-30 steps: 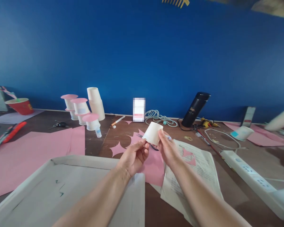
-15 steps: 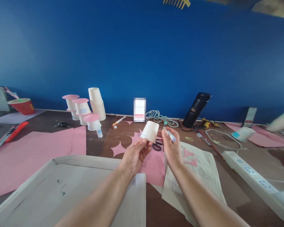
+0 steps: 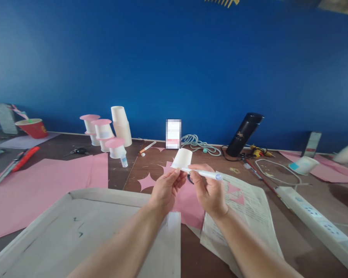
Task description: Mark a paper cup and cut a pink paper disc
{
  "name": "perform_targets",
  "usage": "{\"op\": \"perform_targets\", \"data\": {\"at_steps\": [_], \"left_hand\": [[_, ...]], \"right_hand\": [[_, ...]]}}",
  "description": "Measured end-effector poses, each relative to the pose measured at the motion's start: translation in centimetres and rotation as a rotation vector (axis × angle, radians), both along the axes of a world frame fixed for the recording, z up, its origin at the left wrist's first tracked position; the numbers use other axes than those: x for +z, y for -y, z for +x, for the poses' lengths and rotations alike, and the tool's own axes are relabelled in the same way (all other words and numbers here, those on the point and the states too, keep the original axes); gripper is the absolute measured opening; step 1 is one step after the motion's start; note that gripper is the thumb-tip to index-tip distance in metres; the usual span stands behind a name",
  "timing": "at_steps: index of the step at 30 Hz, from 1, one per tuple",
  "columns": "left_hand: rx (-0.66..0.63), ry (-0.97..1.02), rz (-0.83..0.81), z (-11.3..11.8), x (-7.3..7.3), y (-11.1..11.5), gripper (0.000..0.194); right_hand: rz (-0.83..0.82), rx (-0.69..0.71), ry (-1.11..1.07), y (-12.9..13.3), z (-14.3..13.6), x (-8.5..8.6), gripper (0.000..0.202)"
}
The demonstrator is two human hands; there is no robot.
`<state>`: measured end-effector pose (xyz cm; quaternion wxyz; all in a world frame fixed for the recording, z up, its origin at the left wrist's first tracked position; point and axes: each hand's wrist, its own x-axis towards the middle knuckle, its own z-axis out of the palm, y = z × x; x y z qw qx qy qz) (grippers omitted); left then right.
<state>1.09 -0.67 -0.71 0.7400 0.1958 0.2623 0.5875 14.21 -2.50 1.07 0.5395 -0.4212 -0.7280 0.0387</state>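
Note:
A white paper cup point(image 3: 183, 157), its narrower end up, is pinched near its lower rim by my left hand point(image 3: 167, 189). My right hand point(image 3: 210, 191) grips a white pen-like tube point(image 3: 205, 173), whose left end meets the cup's lower rim. Under the hands lie a pink paper sheet point(image 3: 189, 204) and pink offcuts point(image 3: 146, 181). Dark scissors are mostly hidden behind my right hand.
Cups with pink discs point(image 3: 104, 131) and a tall cup stack point(image 3: 121, 127) stand back left. A white box lid point(image 3: 104, 197) lies front left. Rightward are a black bottle point(image 3: 243, 135), printed paper point(image 3: 249, 216), cables and a power strip point(image 3: 313, 210).
My right hand has moved the tube left and down against the cup's lower rim, turning it nearly level. The view has shifted slightly.

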Motion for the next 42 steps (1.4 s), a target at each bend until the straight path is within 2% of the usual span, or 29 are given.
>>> {"op": "perform_targets", "data": {"at_steps": [9, 14, 21, 26, 28, 33, 36, 38, 42], "left_hand": [[0.014, -0.011, -0.025, 0.1, 0.2, 0.1, 0.005], [-0.009, -0.004, -0.019, 0.0, 0.2, 0.2, 0.006], [0.006, -0.002, -0.027, 0.0, 0.3, 0.2, 0.005], [-0.004, -0.005, -0.037, 0.0, 0.6, 0.2, 0.005], [0.0, -0.003, -0.044, 0.0, 0.7, 0.3, 0.005], [0.015, 0.01, -0.056, -0.1, 0.8, 0.4, 0.006], [0.002, 0.003, -0.058, -0.1, 0.8, 0.3, 0.007], [-0.005, 0.003, -0.061, -0.1, 0.7, 0.4, 0.008], [-0.068, -0.005, -0.052, -0.2, 0.7, 0.5, 0.006]], "right_hand": [[0.066, -0.092, 0.073, -0.3, 0.1, 0.2, 0.014], [0.058, -0.063, 0.113, -0.1, -0.1, 0.4, 0.013], [0.115, -0.117, 0.115, 0.0, -0.1, 0.7, 0.013], [0.084, -0.094, 0.12, 0.1, -0.3, 0.7, 0.012], [0.069, -0.093, 0.038, 0.2, -0.3, 0.5, 0.011], [0.03, -0.084, -0.378, -0.4, -0.2, 0.1, 0.013], [-0.001, -0.116, -0.475, -1.4, 0.2, -0.4, 0.018], [-0.106, -0.117, -0.556, -2.1, 0.5, -0.9, 0.027], [-0.445, -0.075, -0.671, -2.8, 0.8, -1.8, 0.045]]}}
